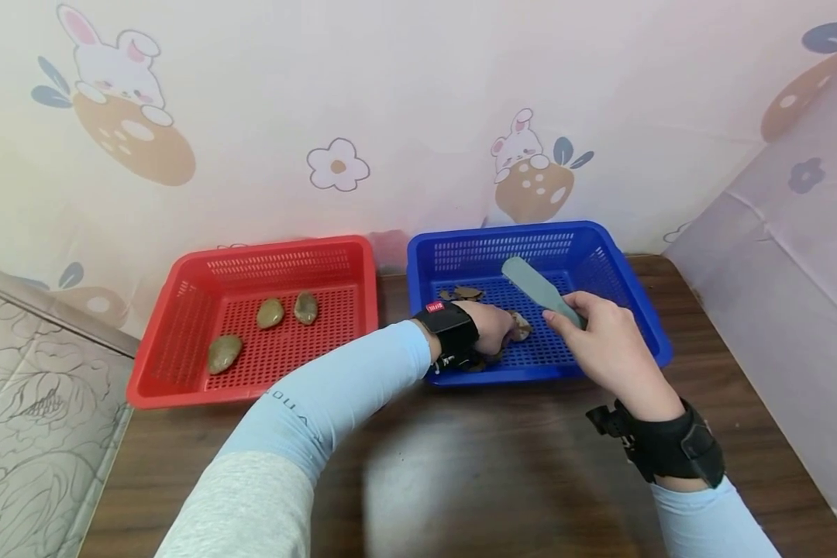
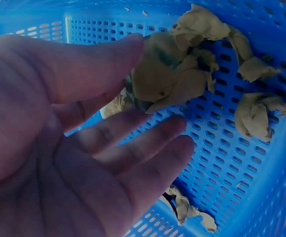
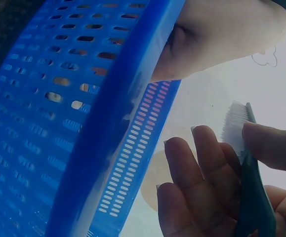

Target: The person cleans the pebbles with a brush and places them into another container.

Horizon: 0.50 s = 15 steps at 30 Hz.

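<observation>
My left hand (image 1: 491,329) is down inside the blue basket (image 1: 530,375). Its thumb and forefinger pinch an egg-shaped lump (image 2: 160,79), dark green where bare and largely wrapped in a tan, clay-like crust; the other fingers stretch out below it. Torn crust pieces (image 2: 254,118) lie on the basket's slotted floor around this hand. Over the basket's right side, my right hand (image 1: 603,341) grips a brush (image 1: 537,285) by its grey-green handle. White bristles (image 3: 234,128) show near the thumb in the right wrist view.
A red basket (image 1: 328,325) stands to the left with three glossy brownish-green egg-shaped things (image 1: 270,313) in it. Both baskets sit on a dark wooden table (image 1: 349,496) against a wall (image 1: 425,116) covered with rabbit and flower prints. Another printed wall (image 1: 774,232) borders the right side.
</observation>
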Each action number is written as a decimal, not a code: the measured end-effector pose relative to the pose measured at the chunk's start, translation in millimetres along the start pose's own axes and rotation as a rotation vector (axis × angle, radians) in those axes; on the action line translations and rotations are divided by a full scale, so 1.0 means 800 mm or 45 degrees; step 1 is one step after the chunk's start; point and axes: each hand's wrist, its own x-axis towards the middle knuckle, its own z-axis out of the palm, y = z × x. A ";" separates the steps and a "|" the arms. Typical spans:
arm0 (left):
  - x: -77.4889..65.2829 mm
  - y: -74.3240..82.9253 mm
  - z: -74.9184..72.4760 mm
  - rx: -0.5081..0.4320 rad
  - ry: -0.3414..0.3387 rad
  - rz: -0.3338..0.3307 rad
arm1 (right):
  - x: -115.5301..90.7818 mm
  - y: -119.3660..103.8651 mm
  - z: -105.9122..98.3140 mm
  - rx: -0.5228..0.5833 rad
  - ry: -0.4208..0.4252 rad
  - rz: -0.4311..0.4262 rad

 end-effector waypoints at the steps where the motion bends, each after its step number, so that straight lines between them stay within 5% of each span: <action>1: 0.002 0.000 -0.001 -0.004 -0.004 -0.006 | 0.000 0.000 -0.001 -0.002 0.001 -0.001; 15: -0.007 -0.004 0.007 -0.027 0.067 0.037 | -0.006 0.005 0.000 0.001 -0.011 0.005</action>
